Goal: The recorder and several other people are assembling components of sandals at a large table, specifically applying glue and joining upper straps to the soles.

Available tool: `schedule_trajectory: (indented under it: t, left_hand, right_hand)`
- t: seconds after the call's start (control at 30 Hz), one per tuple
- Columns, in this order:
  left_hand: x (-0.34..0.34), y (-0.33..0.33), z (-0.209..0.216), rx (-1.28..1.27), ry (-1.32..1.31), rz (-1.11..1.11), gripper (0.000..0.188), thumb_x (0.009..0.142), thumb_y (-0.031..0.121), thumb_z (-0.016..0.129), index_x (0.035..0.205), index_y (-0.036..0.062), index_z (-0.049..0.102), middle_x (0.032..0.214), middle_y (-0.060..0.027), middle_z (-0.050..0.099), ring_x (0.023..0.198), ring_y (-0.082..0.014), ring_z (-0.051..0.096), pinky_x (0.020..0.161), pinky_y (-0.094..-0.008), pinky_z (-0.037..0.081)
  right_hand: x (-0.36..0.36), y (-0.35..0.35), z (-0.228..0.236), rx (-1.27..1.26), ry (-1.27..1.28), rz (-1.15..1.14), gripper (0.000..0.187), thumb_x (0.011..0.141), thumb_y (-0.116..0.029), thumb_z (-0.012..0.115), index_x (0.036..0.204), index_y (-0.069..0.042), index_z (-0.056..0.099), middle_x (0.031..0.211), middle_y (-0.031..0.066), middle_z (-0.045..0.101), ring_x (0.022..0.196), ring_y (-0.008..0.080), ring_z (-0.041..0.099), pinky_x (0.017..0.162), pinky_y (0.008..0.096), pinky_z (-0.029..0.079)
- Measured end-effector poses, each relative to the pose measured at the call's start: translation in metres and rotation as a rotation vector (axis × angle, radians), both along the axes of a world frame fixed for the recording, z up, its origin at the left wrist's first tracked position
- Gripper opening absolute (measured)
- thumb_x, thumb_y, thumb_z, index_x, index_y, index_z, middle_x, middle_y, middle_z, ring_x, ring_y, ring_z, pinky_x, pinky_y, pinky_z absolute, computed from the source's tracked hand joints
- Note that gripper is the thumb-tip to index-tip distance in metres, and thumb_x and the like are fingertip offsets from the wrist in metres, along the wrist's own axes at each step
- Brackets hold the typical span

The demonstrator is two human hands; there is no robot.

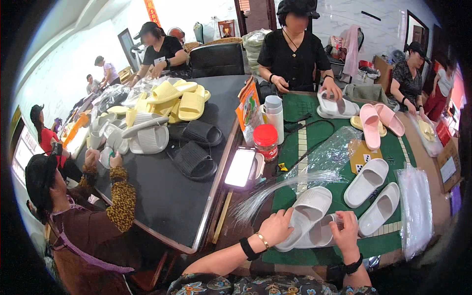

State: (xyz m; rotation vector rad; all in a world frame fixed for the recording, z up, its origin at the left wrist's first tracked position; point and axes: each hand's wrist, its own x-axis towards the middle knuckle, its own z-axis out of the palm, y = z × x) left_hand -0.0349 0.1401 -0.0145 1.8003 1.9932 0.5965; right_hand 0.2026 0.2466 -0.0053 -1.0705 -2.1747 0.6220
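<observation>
At the near edge of a green-topped table, my left hand [276, 228] grips the side of a white slide slipper [313, 202], its thumb hidden. My right hand [347, 235] has its fingers curled at the strap of a second white slipper [317, 235], which lies partly beneath the first. Just right of my hands rests another pair, a white slipper [367, 183] and its mate [379, 210]. A fan of thin clear strands [280, 189] spreads to the left of the slipper in my left hand.
Clear plastic bags [416, 209] are stacked at right. Pink slippers [369, 126] lie farther back. A lit phone [240, 168] and red-lidded jar [266, 141] stand left. Across the table a co-worker [295, 54] touches white slippers [338, 105]. Yellow slippers [191, 105] are piled on the black table [147, 191].
</observation>
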Motion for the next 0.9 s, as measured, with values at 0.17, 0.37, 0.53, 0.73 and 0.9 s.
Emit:
schedule_trajectory:
  t: [0.17, 0.37, 0.53, 0.73, 0.9]
  left_hand:
    - [0.008, 0.004, -0.001, -0.09, -0.065, 0.05, 0.069, 0.083, 0.029, 0.066, 0.136, 0.0002, 0.033, 0.098, -0.027, 0.06, 0.083, -0.043, 0.063, 0.074, -0.047, 0.053]
    - [0.002, 0.004, -0.009, -0.083, -0.323, 0.108, 0.062, 0.085, 0.028, 0.064, 0.133, 0.0001, 0.038, 0.107, -0.0266, 0.061, 0.095, -0.0417, 0.061, 0.08, -0.0475, 0.05]
    - [-0.006, -0.017, -0.019, 0.006, -0.373, 0.163, 0.055, 0.086, 0.025, 0.062, 0.131, 0.0014, 0.042, 0.108, -0.026, 0.062, 0.097, -0.0422, 0.061, 0.08, -0.0483, 0.049]
    - [-0.014, -0.051, -0.021, -0.093, -0.288, 0.164, 0.049, 0.086, 0.022, 0.061, 0.128, 0.0039, 0.045, 0.101, -0.0243, 0.064, 0.09, -0.0423, 0.062, 0.076, -0.05, 0.05]
    - [-0.017, -0.065, -0.035, 0.007, -0.19, 0.251, 0.044, 0.086, 0.022, 0.06, 0.125, 0.0046, 0.046, 0.096, -0.0226, 0.064, 0.083, -0.0424, 0.063, 0.069, -0.0508, 0.052]
  right_hand:
    - [0.018, -0.003, 0.002, 0.043, -0.2, 0.046, 0.058, 0.066, -0.025, 0.077, 0.114, 0.0, 0.056, 0.121, 0.0194, 0.05, 0.115, 0.0382, 0.045, 0.099, 0.0472, 0.037]
    - [0.026, 0.0, -0.015, -0.05, -0.131, 0.033, 0.061, 0.064, -0.015, 0.071, 0.121, -0.001, 0.053, 0.129, 0.0207, 0.049, 0.122, 0.0387, 0.044, 0.104, 0.0441, 0.036]
    - [0.024, 0.01, -0.011, -0.047, -0.08, 0.073, 0.052, 0.063, -0.011, 0.063, 0.114, 0.0, 0.057, 0.125, 0.0208, 0.051, 0.118, 0.0399, 0.045, 0.104, 0.0475, 0.034]
    - [0.014, 0.018, -0.007, -0.002, -0.066, 0.263, 0.051, 0.058, -0.005, 0.055, 0.109, -0.003, 0.061, 0.121, 0.018, 0.055, 0.118, 0.0398, 0.047, 0.107, 0.0478, 0.033]
    - [0.015, 0.031, -0.015, -0.044, -0.162, 0.367, 0.05, 0.057, -0.004, 0.054, 0.106, -0.007, 0.064, 0.121, 0.0126, 0.059, 0.123, 0.0387, 0.045, 0.108, 0.048, 0.033]
